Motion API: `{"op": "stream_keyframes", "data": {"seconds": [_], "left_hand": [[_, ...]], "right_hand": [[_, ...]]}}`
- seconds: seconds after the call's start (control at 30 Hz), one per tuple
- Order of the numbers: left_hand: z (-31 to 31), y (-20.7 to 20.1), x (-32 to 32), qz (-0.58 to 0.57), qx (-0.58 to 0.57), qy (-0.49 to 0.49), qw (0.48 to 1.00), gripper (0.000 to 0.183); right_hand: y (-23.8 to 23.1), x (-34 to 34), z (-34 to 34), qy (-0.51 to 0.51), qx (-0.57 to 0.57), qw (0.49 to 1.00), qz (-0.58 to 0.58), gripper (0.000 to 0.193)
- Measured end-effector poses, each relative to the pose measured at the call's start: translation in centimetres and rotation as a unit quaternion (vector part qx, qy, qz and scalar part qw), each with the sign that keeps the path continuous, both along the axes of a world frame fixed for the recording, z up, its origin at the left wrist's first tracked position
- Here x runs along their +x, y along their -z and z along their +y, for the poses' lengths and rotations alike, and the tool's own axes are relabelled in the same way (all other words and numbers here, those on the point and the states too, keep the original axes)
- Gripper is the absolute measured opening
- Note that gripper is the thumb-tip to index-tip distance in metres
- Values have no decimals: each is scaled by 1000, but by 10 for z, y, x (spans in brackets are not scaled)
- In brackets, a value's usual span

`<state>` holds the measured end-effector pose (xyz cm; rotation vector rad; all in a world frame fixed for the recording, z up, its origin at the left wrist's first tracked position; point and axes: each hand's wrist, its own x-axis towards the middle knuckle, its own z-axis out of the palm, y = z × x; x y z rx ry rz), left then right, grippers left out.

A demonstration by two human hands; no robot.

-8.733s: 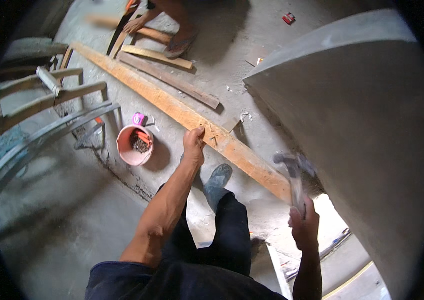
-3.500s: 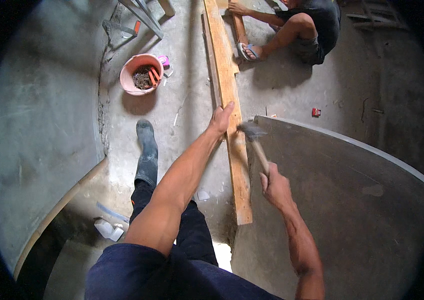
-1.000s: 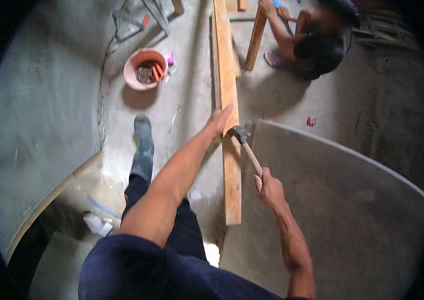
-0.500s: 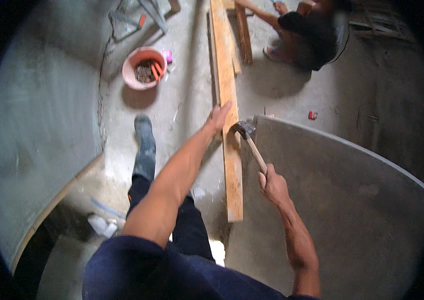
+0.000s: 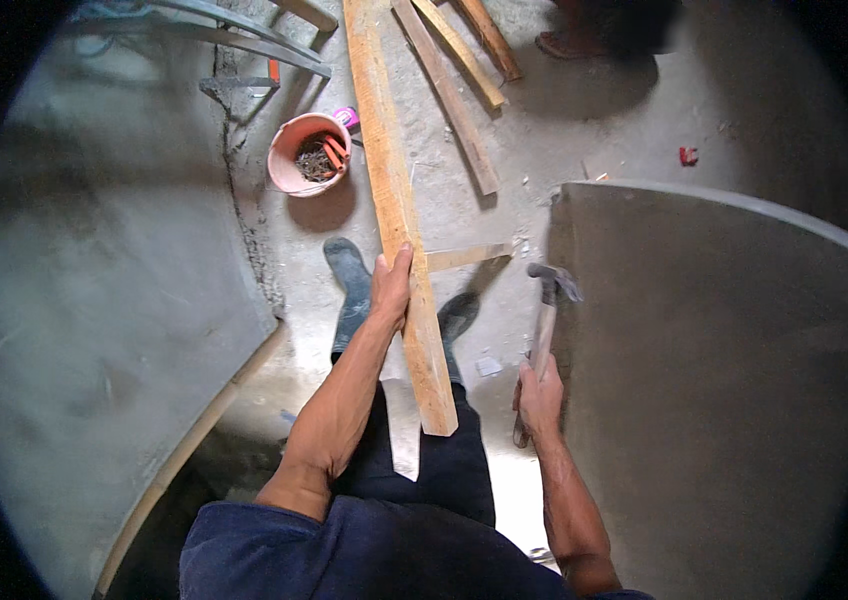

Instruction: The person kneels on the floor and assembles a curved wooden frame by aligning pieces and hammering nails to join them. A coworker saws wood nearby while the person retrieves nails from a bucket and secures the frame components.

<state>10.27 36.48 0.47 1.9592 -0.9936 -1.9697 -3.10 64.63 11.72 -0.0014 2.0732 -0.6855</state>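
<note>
My left hand (image 5: 392, 288) is closed around a long, pale wooden board (image 5: 381, 160), thumb over its upper face. The board runs from the top of the view down to its cut end above my thighs. My right hand (image 5: 541, 402) grips a claw hammer (image 5: 545, 325) by its wooden handle, head up, to the right of the board and apart from it. From behind the board, a short wooden strip (image 5: 471, 256) points to the right; whether it is joined to the board I cannot tell.
A pink bucket (image 5: 284, 165) with nails and orange-handled tools stands left of the board. Loose wooden strips (image 5: 451, 105) lie beyond it. Grey concrete walls (image 5: 724, 380) rise on both sides. A small red object (image 5: 688, 156) lies far right. A person's foot (image 5: 572, 45) shows at the top.
The board has swung and shifted left, away from the right wall. My right hand has drawn the hammer back from the board. My view has shifted, and the other person is mostly out of it.
</note>
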Motion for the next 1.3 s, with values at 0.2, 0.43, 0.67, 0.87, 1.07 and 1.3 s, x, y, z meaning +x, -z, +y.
{"op": "stream_keyframes", "data": {"seconds": [0.2, 0.43, 0.67, 0.87, 1.07, 1.3], "left_hand": [[-7, -6, 41, 24, -71, 74, 994, 59], [-8, 14, 49, -115, -102, 111, 982, 61], [-14, 24, 59, -130, -87, 128, 979, 62], [-11, 25, 66, -121, -101, 116, 981, 66], [-9, 14, 53, -146, -127, 123, 973, 54], [-10, 7, 47, -120, -104, 88, 983, 54]], "right_hand": [[36, 40, -37, -82, -66, 994, -28, 41], [78, 86, -86, -54, -75, 995, 42, 32], [91, 83, -109, -123, -40, 989, -67, 32], [70, 94, -94, 115, -47, 992, -16, 29], [90, 117, -106, -118, -20, 992, -51, 34], [67, 85, -102, -51, -80, 994, -61, 31]]}}
